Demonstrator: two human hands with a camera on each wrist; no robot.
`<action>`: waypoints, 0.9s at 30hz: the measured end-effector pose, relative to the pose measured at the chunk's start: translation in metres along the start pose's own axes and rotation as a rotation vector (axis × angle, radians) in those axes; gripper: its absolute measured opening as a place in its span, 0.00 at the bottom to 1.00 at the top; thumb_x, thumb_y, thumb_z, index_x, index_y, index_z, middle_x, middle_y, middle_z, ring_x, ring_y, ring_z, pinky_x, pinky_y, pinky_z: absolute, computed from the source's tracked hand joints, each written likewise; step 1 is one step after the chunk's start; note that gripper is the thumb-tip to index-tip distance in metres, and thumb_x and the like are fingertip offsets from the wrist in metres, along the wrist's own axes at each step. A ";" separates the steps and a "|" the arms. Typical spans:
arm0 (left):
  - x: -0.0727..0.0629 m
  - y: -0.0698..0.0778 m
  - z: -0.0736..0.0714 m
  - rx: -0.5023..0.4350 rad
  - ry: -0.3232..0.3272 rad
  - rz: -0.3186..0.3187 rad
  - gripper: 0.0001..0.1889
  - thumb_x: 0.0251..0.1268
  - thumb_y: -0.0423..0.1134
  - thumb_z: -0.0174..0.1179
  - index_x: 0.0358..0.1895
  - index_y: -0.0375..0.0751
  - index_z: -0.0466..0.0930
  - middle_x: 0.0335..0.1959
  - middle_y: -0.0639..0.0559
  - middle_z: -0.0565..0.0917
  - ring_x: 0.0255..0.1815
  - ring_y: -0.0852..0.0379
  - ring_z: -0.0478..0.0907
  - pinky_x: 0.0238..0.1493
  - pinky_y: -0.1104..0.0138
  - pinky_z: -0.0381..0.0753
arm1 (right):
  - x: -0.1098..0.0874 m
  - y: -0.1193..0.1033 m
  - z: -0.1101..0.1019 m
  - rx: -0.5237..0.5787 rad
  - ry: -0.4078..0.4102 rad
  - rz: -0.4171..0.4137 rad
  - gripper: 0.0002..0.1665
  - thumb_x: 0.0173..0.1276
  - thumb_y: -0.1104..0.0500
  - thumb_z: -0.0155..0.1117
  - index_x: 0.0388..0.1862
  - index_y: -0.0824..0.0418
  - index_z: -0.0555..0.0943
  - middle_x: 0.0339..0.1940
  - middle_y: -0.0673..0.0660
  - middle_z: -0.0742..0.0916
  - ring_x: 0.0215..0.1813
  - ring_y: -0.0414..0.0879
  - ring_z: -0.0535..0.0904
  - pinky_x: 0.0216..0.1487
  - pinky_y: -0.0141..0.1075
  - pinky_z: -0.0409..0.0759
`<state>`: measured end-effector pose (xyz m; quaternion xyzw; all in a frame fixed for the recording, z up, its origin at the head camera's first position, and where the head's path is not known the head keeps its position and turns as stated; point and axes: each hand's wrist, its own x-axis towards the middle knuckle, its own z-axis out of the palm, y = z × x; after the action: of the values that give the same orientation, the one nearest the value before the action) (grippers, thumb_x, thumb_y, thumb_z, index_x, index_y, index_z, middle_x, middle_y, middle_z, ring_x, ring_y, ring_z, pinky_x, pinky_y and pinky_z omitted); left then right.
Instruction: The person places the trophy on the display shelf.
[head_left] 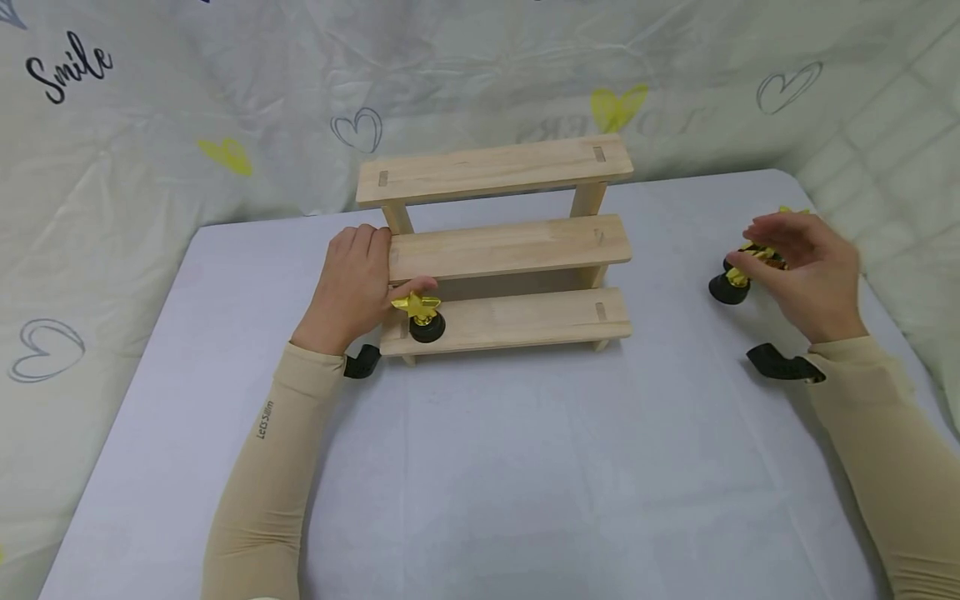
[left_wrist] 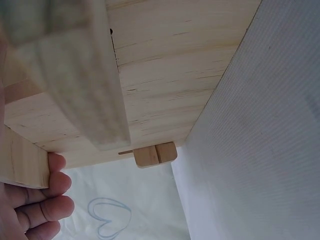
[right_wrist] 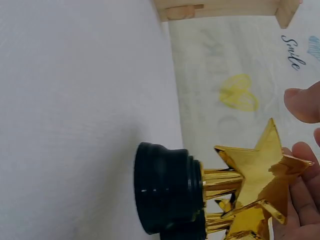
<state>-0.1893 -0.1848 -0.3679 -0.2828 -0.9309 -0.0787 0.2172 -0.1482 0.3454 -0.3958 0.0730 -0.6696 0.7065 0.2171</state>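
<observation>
My left hand point(head_left: 352, 287) grips the left end of the middle board of a three-tier wooden shelf point(head_left: 510, 247). Its fingers point(left_wrist: 57, 207) curl at the board's edge in the left wrist view, and the thumb reaches out to the front. Below that thumb, a gold star trophy point(head_left: 427, 327) with a round black base stands on the left of the lowest board. Over at the right, my right hand point(head_left: 813, 275) hovers around more star trophies point(head_left: 729, 288). In the right wrist view the thumb stays apart from the nearest star point(right_wrist: 262, 172), with the fingers behind it.
A white cloth covers the table point(head_left: 570, 467). Behind it hangs a pale backdrop point(head_left: 480, 75) with printed hearts and words. Black wrist mounts point(head_left: 783, 364) stick out from both sleeves. Another gold star tip point(head_left: 789, 210) shows just beyond the right hand.
</observation>
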 end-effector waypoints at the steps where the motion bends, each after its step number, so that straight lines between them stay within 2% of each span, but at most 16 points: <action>1: 0.000 0.000 0.000 0.000 -0.002 -0.001 0.52 0.61 0.84 0.37 0.43 0.26 0.71 0.29 0.38 0.72 0.33 0.40 0.68 0.44 0.51 0.71 | 0.000 0.001 0.000 -0.013 -0.004 0.007 0.28 0.48 0.88 0.69 0.52 0.82 0.79 0.42 0.55 0.90 0.45 0.43 0.88 0.51 0.25 0.83; 4: 0.000 0.000 -0.001 -0.004 -0.011 -0.003 0.49 0.62 0.81 0.46 0.43 0.26 0.71 0.29 0.38 0.71 0.33 0.40 0.67 0.44 0.51 0.71 | -0.002 0.002 -0.001 -0.111 -0.015 0.040 0.28 0.50 0.85 0.71 0.53 0.80 0.80 0.41 0.52 0.91 0.44 0.40 0.88 0.48 0.23 0.82; 6: 0.000 -0.001 -0.001 -0.003 -0.018 -0.004 0.48 0.62 0.79 0.50 0.43 0.26 0.71 0.30 0.38 0.71 0.34 0.40 0.67 0.44 0.51 0.71 | -0.003 0.003 -0.001 -0.245 -0.025 0.062 0.29 0.52 0.82 0.73 0.55 0.77 0.80 0.42 0.47 0.90 0.44 0.37 0.87 0.45 0.21 0.81; 9: 0.000 -0.001 -0.001 -0.004 -0.021 -0.006 0.47 0.61 0.79 0.52 0.44 0.26 0.71 0.30 0.38 0.72 0.34 0.40 0.68 0.44 0.51 0.71 | -0.006 0.004 -0.002 -0.421 -0.047 0.090 0.29 0.55 0.78 0.75 0.58 0.72 0.81 0.44 0.42 0.89 0.44 0.34 0.86 0.43 0.18 0.80; 11: 0.000 -0.001 -0.001 0.000 -0.023 -0.006 0.48 0.62 0.79 0.50 0.44 0.26 0.71 0.30 0.38 0.72 0.34 0.40 0.68 0.44 0.51 0.71 | -0.007 0.004 -0.003 -0.467 -0.058 0.101 0.30 0.56 0.77 0.76 0.58 0.70 0.81 0.44 0.42 0.88 0.44 0.34 0.86 0.43 0.17 0.80; 13: 0.000 -0.001 -0.001 0.000 -0.020 -0.006 0.49 0.62 0.80 0.49 0.44 0.26 0.71 0.30 0.38 0.72 0.34 0.40 0.68 0.45 0.51 0.71 | -0.009 0.005 -0.003 -0.463 -0.064 0.107 0.30 0.55 0.77 0.76 0.58 0.70 0.81 0.44 0.42 0.88 0.45 0.35 0.85 0.44 0.17 0.80; 17: 0.000 0.000 0.000 0.000 -0.011 -0.004 0.49 0.63 0.81 0.48 0.43 0.26 0.71 0.29 0.38 0.72 0.34 0.40 0.67 0.44 0.52 0.71 | -0.010 0.006 -0.004 -0.331 -0.058 0.106 0.30 0.53 0.80 0.74 0.58 0.73 0.80 0.44 0.46 0.89 0.47 0.38 0.85 0.48 0.19 0.80; 20: 0.000 0.000 0.001 0.000 -0.006 -0.004 0.51 0.63 0.83 0.42 0.43 0.26 0.71 0.29 0.38 0.72 0.33 0.41 0.67 0.43 0.52 0.70 | -0.012 0.007 -0.005 -0.254 -0.050 0.116 0.31 0.52 0.82 0.74 0.57 0.74 0.80 0.44 0.48 0.89 0.47 0.39 0.85 0.49 0.19 0.80; 23: 0.000 -0.001 0.001 -0.003 -0.008 -0.003 0.50 0.62 0.82 0.44 0.43 0.26 0.71 0.29 0.38 0.72 0.33 0.41 0.67 0.43 0.52 0.70 | -0.012 0.006 -0.007 -0.291 -0.050 0.142 0.31 0.53 0.80 0.75 0.58 0.73 0.80 0.44 0.47 0.89 0.47 0.37 0.85 0.45 0.18 0.81; 27: 0.000 -0.001 0.000 -0.007 -0.012 0.003 0.47 0.62 0.79 0.52 0.43 0.26 0.71 0.29 0.38 0.72 0.33 0.41 0.67 0.43 0.51 0.71 | -0.014 0.006 -0.010 -0.360 -0.052 0.187 0.30 0.56 0.76 0.76 0.59 0.67 0.82 0.44 0.44 0.89 0.47 0.34 0.85 0.40 0.17 0.79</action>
<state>-0.1902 -0.1857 -0.3679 -0.2856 -0.9314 -0.0798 0.2109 -0.1360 0.3522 -0.4074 -0.0116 -0.7945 0.5902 0.1427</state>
